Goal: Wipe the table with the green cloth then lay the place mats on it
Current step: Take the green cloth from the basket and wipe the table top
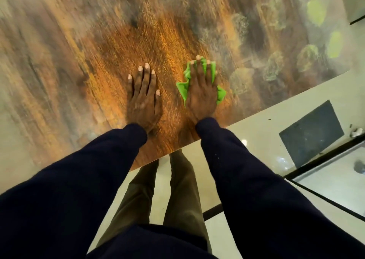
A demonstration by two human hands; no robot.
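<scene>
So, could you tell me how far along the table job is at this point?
Nothing shows as finished. In hand: the right hand presses the green cloth flat on the wooden table, left hand flat beside it. Left: laying the place mats; none is clearly visible.

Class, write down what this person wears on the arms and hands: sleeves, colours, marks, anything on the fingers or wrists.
The left sleeve and right sleeve are long, plain, dark navy, ending at the wrists. The right sleeve has a few tiny pale specks. The left hand and right hand are bare: no gloves, rings or watch show.
</scene>
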